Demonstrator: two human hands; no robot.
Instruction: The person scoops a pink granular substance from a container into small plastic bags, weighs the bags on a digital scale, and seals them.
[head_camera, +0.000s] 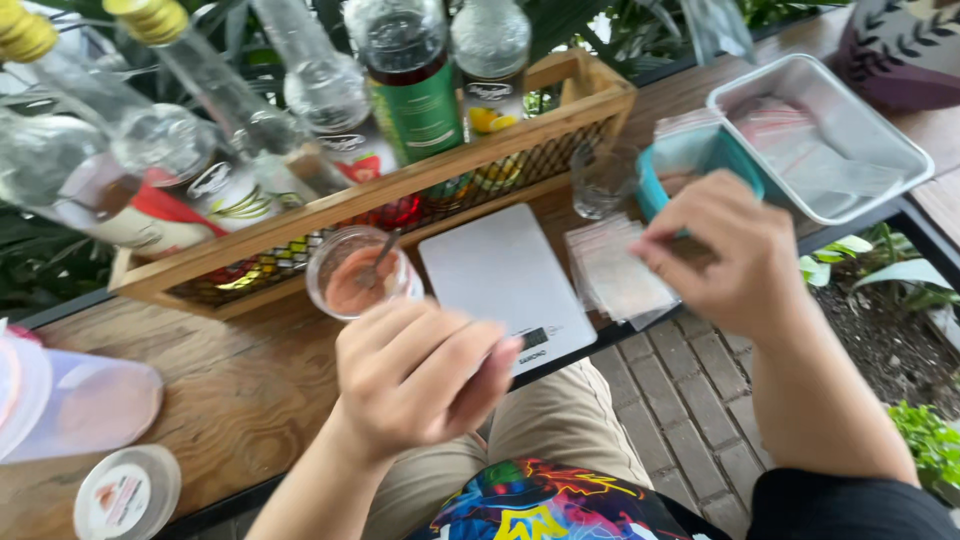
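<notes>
My right hand (725, 250) reaches over the table edge, and its thumb and forefinger pinch the right edge of a stack of small clear plastic bags (612, 272). Hovering in front of a white digital kitchen scale (497, 268) is my left hand (415, 372), its fingers curled in with nothing visible inside. Just beyond that hand stands a glass cup (352, 275) of pink mix with a spoon in it. The scale's plate is bare.
A wooden crate (590, 100) of bottles runs along the back of the wooden table (230, 390). A small empty glass (603, 180), a teal container (650, 185) and a metal tray (905, 140) sit at the right. A clear plastic tub (85, 405) and a round lid (125, 492) lie at the left.
</notes>
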